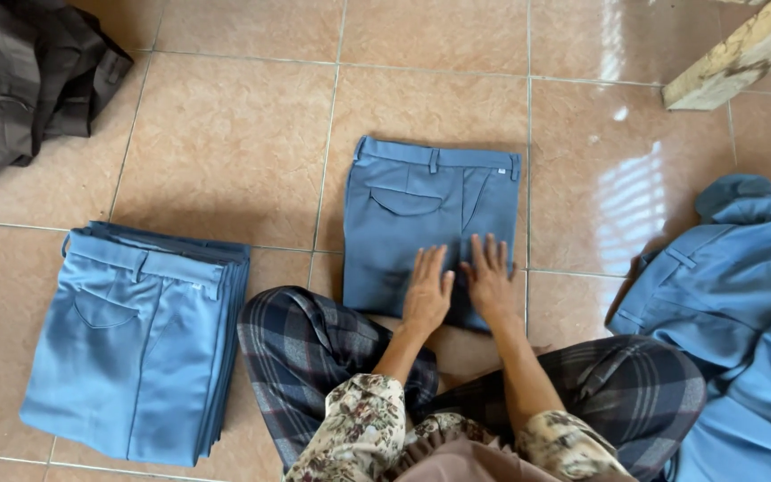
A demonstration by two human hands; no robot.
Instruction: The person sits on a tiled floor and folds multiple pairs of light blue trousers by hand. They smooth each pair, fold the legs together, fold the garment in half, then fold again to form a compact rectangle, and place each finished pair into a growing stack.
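Head view: both flat, unclenched hands, left [427, 293] and right [491, 280], hiding folded blue trousers' [412, 223] near edge; right pile [742, 295] cut off

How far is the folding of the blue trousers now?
Done: a stack of folded trousers lies on the floor at the left. In hand: both the left hand and the right hand press flat on one folded pair. Left: a loose heap of blue trousers at the right.
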